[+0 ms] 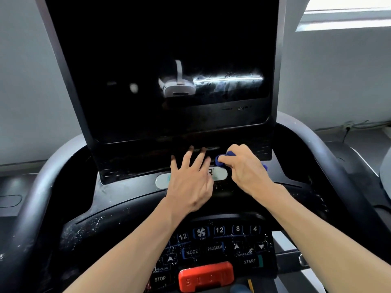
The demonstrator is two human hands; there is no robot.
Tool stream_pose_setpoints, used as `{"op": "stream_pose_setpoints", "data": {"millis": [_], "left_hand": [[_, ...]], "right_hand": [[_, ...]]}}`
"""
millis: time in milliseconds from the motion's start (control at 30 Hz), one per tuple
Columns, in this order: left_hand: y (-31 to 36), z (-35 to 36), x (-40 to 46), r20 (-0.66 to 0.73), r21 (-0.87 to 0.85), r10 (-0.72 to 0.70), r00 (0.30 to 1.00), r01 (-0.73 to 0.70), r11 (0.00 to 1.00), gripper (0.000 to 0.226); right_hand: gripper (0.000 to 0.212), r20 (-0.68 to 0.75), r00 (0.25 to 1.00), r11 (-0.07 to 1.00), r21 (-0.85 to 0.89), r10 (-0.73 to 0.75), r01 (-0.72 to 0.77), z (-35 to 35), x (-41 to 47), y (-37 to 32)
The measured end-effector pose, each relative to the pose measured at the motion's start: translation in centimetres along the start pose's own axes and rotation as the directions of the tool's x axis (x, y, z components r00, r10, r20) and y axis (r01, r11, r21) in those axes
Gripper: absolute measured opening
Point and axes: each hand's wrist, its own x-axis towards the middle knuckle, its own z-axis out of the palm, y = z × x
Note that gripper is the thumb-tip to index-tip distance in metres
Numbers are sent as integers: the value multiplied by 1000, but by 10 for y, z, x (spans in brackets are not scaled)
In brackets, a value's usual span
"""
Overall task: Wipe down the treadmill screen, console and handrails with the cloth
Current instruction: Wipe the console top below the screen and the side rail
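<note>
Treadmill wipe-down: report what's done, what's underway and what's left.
Done: nothing looks finished. The screen shows streaks across its lower right. Underway: the right hand holds the blue cloth bunched against the console just below the screen, while the left hand lies flat beside it. Left: white specks dot the button panel and the console's left side; the handrails look untouched.

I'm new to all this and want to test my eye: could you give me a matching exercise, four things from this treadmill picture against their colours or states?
Things:
1. cloth
2. stop key
3. left hand
4. screen

Colours or states:
A. red, at the bottom edge
B. dark, smeared near its lower right
C. blue, bunched in the right hand
D. fingers spread, holding nothing

Pairs: 1-C, 2-A, 3-D, 4-B
</note>
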Motion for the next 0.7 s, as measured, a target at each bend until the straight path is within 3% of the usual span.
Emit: {"op": "stream_pose_setpoints", "data": {"millis": [167,267,333,500,600,700], "left_hand": [[-1,1,0,15,-5,3,1000,-3,1000,63],[-2,0,0,14,-7,2,1000,-2,1000,63],[-1,-1,0,12,-10,-1,1000,2,1000,63],[-1,-1,0,20,-5,7,1000,-7,1000,64],[-1,-4,0,23,15,2,1000,-2,1000,61],[-3,-9,1,19,37,11,1000,-12,999,62]], "right_hand": [[40,60,998,977,-212,-26,38,-11,8,-8],[35,55,996,959,-279,70,-52,-17,-3,-4],[28,12,995,950,-297,103,-95,-14,-2,-17],[35,146,989,964,-267,37,4,-14,4,-30],[31,174,966,927,-356,194,-122,-30,-3,-3],[26,189,928,936,-209,322,-283,-46,-9,15]]}}
